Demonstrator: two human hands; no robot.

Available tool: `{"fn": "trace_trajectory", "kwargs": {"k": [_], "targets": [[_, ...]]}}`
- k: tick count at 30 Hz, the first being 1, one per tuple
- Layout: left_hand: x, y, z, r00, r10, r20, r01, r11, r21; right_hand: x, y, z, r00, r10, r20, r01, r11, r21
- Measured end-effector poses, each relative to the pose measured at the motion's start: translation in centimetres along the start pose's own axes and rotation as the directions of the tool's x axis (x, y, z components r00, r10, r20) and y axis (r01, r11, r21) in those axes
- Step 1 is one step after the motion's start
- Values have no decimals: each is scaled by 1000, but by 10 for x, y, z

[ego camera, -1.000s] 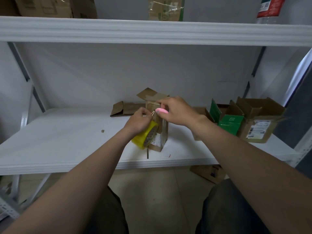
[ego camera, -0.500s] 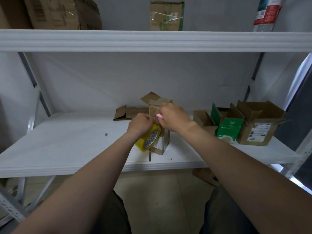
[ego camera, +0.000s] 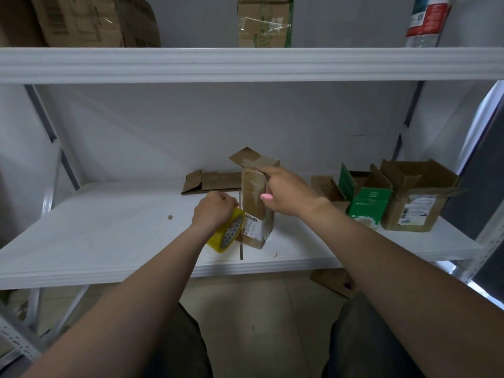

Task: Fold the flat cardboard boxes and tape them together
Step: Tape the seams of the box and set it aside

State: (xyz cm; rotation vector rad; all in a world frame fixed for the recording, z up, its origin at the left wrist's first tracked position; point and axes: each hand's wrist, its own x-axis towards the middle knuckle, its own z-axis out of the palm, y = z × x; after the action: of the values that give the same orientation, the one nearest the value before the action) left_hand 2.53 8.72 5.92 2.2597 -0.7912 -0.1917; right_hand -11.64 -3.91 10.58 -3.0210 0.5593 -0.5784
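A narrow brown cardboard box (ego camera: 255,205) stands upright on the white shelf (ego camera: 109,236), one top flap raised and clear tape along its top and side. My left hand (ego camera: 215,211) grips a yellow tape roll (ego camera: 227,236) low against the box's left side. My right hand (ego camera: 289,192) holds a small pink cutter (ego camera: 266,197) in its curled fingers, while its forefinger presses on the box's top edge. A flat unfolded cardboard box (ego camera: 215,181) lies behind, at the back of the shelf.
To the right stand a small open brown box (ego camera: 327,188), a green box (ego camera: 368,205) and a larger open brown box (ego camera: 417,197). An upper shelf (ego camera: 245,64) carries more cardboard boxes. Another piece of cardboard (ego camera: 332,282) lies on the floor below.
My hands, close together at the box's top, have parted. The left hand dropped with the tape roll to the box's lower left. The right forefinger now presses on the top edge.
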Motion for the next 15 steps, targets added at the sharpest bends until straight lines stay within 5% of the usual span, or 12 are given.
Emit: {"fn": "trace_trajectory", "kwargs": {"k": [4, 8, 15], "targets": [[-5, 2, -1, 994, -107, -7, 102, 961, -256, -7, 7, 1, 999, 45, 21, -49, 978, 204], [-7, 17, 1, 996, -90, 9, 87, 924, -371, -8, 12, 5, 953, 268, -142, -142, 809, 570], [13, 37, 15, 993, -87, -75, 73, 981, -177, -1, 18, 8, 925, 336, -177, -144, 741, 656]]}}
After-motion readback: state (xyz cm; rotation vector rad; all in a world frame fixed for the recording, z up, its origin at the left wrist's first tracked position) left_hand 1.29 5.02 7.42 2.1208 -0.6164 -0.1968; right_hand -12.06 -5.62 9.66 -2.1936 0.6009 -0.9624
